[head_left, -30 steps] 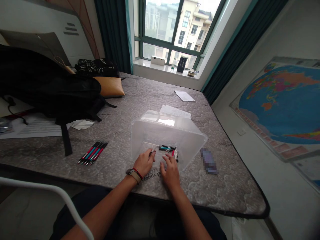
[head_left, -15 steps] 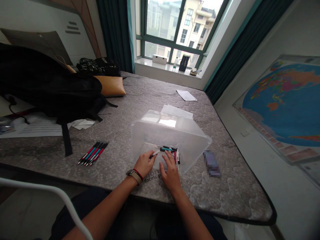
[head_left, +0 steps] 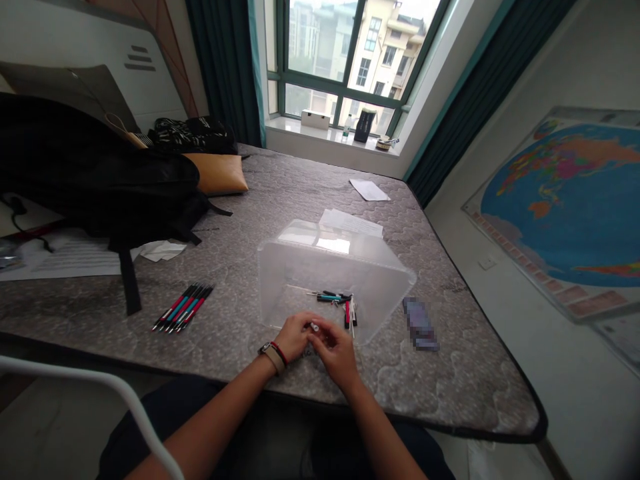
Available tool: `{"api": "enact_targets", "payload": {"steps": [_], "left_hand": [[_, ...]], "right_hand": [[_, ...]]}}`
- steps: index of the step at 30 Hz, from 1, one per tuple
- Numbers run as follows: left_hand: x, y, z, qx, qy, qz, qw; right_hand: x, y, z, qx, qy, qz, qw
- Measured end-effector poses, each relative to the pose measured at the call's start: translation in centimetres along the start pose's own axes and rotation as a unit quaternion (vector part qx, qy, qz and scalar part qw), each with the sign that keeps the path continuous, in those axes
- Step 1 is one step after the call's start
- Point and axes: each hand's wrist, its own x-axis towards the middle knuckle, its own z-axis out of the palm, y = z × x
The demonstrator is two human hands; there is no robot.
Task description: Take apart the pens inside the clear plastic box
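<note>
Holding a small white-tipped pen [head_left: 314, 327]: left hand [head_left: 294, 335] and right hand [head_left: 336, 348] both pinch it, just in front of the translucent plastic box [head_left: 300, 267] lying open-side-forward on the grey quilted mattress [head_left: 450, 373]. Loose coloured pens [head_left: 337, 300] lie inside the box.

Room inventory, as I see it on head cam:
1. Window [head_left: 340, 60]: green frame, far wall. Daylight in, pale apt. blocks outside.
2. Curtains [head_left: 220, 67]: dark teal, both sides of window.
3. Sill [head_left: 300, 133]: white, w/ small items I can't ID.
4. Mattress [head_left: 450, 387]: grey, quilted, fills centre.
5. World map [head_left: 565, 200]: on white wall [head_left: 575, 60], R of view.
6. White panel [head_left: 75, 47]: far L.
7. White tube rail [head_left: 100, 383]: near L corner.
</note>
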Motion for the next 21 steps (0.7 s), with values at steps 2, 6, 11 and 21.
{"api": "enact_targets", "payload": {"steps": [2, 6, 11, 21], "left_hand": [[0.1, -0.2, 0.4, -0.047, -0.018, 0.011, 0.999], [0.4, 0.0, 0.8, -0.113, -0.045, 0.014, 0.992], [0.2, 0.2, 0.9, -0.100, -0.045, -0.033, 0.993], [0.1, -0.7, 0.8, 0.063, 0.036, -0.120, 0.990]], "right_hand": [[0.0, -0.3, 0.0, -0.025, 0.007, -0.027, 0.999], [0.0, -0.7, -0.2, -0.042, 0.013, -0.050, 0.998], [-0.1, -0.6, -0.1, -0.038, 0.022, -0.022, 0.999], [0.6, -0.2, -1.1, 0.136, 0.211, 0.104, 0.962]]}}
